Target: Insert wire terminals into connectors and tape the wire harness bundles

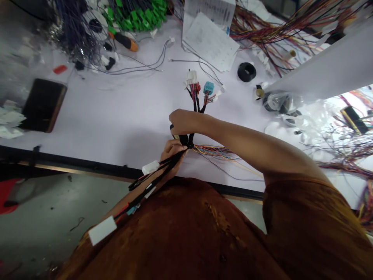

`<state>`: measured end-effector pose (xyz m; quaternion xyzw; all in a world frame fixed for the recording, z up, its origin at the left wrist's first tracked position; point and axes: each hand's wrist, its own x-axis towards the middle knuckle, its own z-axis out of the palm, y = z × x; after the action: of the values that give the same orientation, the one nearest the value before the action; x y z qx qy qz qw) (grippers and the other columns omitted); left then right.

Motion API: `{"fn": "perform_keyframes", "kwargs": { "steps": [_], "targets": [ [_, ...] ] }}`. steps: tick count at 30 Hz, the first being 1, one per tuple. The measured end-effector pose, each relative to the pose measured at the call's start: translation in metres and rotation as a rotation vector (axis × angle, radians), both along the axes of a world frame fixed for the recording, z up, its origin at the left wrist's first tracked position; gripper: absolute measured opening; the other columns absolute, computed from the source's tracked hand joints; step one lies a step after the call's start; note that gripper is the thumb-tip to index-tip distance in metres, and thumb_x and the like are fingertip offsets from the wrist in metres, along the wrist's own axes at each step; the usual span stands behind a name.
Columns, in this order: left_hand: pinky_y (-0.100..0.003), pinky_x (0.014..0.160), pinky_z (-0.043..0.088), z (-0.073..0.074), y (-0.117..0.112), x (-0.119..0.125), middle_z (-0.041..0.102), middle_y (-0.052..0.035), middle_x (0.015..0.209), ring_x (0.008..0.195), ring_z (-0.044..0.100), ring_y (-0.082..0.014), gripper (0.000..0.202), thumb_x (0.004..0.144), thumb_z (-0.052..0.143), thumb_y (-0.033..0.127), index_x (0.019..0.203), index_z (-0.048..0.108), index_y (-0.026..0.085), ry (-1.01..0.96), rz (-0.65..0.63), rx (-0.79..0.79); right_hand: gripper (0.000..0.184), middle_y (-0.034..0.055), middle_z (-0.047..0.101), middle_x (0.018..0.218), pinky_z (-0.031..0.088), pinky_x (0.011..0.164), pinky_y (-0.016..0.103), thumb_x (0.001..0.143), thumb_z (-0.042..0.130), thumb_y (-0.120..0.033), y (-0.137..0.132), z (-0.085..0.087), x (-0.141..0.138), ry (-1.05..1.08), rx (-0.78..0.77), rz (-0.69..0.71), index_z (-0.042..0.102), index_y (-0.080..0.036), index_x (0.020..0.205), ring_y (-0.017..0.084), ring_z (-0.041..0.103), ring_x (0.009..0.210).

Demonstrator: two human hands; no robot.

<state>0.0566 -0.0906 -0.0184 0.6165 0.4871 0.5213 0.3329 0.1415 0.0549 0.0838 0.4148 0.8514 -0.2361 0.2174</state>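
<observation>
My left hand [174, 151] is closed around the black-taped branches of a wire harness [167, 171] near its junction. Above it, my right hand [185, 122] is closed on what looks like a roll of black tape [171, 127], mostly hidden by the fingers. From the junction, taped branches run away from me to a white connector [191, 77], a red connector [198, 88] and a teal connector [208, 88]. Untaped coloured wires [214, 151] spread right under my right forearm. Other branches hang over my left forearm, with a white connector [150, 167] and a white tag [102, 230].
A dark phone-like slab [43, 105] lies at left on the white table [96, 116]. At the back are green-ended wires [140, 15], an orange-handled screwdriver [125, 41], papers [211, 41] and a black tape roll [246, 72]. A white panel [323, 66] and wire bundles stand right.
</observation>
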Motion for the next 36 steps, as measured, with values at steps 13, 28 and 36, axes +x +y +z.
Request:
{"fn": "perform_keyframes", "kwargs": {
  "steps": [13,28,36],
  "targets": [
    [-0.029,0.075,0.055,-0.011,0.022,-0.012,0.070,-0.0043,0.092,0.082,0.067,-0.0147,0.017,0.085,0.072,0.035,0.092,0.067,0.021,-0.355,-0.114,-0.246,0.037,0.0068,0.071,0.098,0.049,0.078,0.031,0.087,0.049,-0.025,-0.075,0.007,0.080,0.647,0.139,-0.564,0.059,-0.015,0.121,0.019,0.064,0.086],
    [-0.017,0.040,0.038,0.025,0.034,-0.007,0.060,0.0046,0.059,0.043,0.048,-0.0050,0.026,0.083,0.075,0.039,0.081,0.058,0.019,-0.392,-0.192,-0.380,0.071,0.0179,0.052,0.142,0.049,0.104,0.048,0.091,0.054,-0.022,-0.188,-0.085,0.039,0.564,0.182,-0.656,0.026,-0.018,0.157,0.030,0.056,0.125],
    [-0.024,0.061,0.061,0.021,0.026,-0.007,0.072,-0.0010,0.080,0.063,0.071,-0.0130,0.033,0.081,0.074,0.046,0.087,0.056,0.019,-0.467,-0.167,-0.512,0.037,0.0074,0.070,0.106,0.051,0.073,0.030,0.094,0.050,-0.025,-0.120,-0.015,0.124,0.714,0.135,-0.732,0.064,-0.020,0.127,0.015,0.062,0.075]
  ]
}}
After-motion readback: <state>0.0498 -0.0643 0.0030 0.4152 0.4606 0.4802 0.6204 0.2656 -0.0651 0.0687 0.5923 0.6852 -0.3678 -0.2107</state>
